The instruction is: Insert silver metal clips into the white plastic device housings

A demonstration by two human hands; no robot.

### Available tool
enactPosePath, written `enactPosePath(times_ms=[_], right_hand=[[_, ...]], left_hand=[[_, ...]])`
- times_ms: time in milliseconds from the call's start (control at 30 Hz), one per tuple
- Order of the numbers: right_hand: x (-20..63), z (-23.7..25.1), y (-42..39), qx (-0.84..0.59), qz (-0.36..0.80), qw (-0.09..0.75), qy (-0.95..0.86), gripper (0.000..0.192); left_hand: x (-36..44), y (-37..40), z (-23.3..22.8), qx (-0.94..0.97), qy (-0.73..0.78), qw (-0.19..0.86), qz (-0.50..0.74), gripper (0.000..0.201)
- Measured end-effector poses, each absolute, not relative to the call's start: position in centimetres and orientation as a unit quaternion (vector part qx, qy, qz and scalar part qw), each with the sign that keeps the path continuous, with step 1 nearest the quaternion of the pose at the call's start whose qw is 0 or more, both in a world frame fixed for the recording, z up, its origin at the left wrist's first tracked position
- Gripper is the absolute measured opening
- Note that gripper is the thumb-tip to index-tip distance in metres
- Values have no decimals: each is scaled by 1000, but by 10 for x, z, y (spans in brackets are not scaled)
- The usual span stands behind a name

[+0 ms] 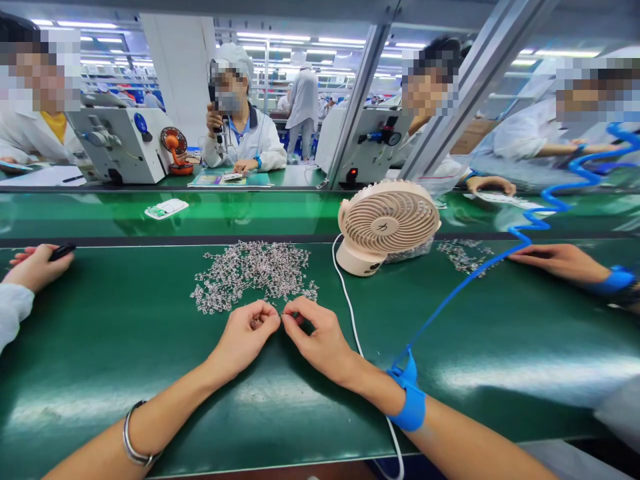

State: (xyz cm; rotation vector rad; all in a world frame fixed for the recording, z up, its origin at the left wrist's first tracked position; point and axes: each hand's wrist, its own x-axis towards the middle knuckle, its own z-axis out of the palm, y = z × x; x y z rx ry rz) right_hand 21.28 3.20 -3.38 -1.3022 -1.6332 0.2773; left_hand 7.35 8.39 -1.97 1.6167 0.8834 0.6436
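Worktop (125,347) carries one big heap of small metal parts (253,273) just beyond both hands, apparently mostly unworked; no finished batch visible near them. Left hand (245,337) is curled, pinching a few parts; right hand (315,337) pinches one tiny part, fingertips nearly touching the left's.

Bright overhead tube light glares off the green mat (125,347) (edges bow outward).
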Motion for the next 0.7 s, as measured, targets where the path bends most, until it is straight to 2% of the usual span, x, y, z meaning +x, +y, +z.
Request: enactPosePath(times_ms=[167, 400, 533, 700], right_hand=[[211, -31, 32, -564, 222, 504, -616, 13], [209, -21, 33, -537, 487, 541, -428, 14], [208, -17, 31, -530, 532, 540, -380, 15], [210, -15, 32, -522, 552, 542, -359, 15]], left_hand=[[72, 80, -16, 745, 386, 467, 281, 18], [68, 78, -27, 888, 251, 177, 341, 16], [66, 81, -31, 910, 212, 68, 350, 18], [65, 86, -32, 919, 214, 34, 329, 19]])
